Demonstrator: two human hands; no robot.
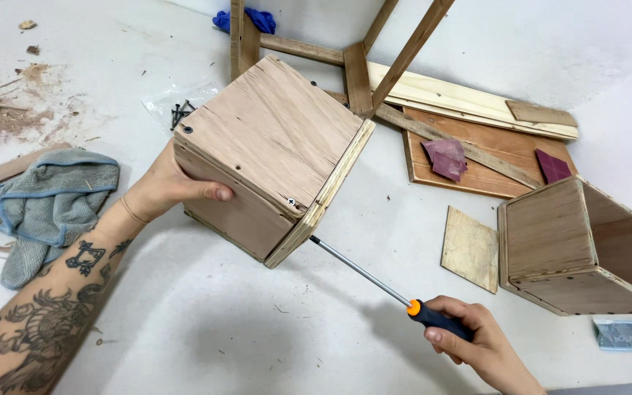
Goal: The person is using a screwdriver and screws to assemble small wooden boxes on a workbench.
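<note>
Left hand (166, 186) grips closed plywood box (268, 157), tilted on white table (206, 322). Right hand (473, 340) holds screwdriver (385, 285), tip touching box's lower front edge. Open-sided wooden box (576, 245) sits right, grey cloth (45, 201) left, bag of black screws (181, 110) behind.

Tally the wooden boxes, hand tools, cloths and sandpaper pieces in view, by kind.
Wooden boxes: 2, closed box held by left hand, open box
Screwdrivers: 1, in right hand
Cloths: 2, grey-blue, blue
Sandpaper pieces: 2
Total: 7
</note>
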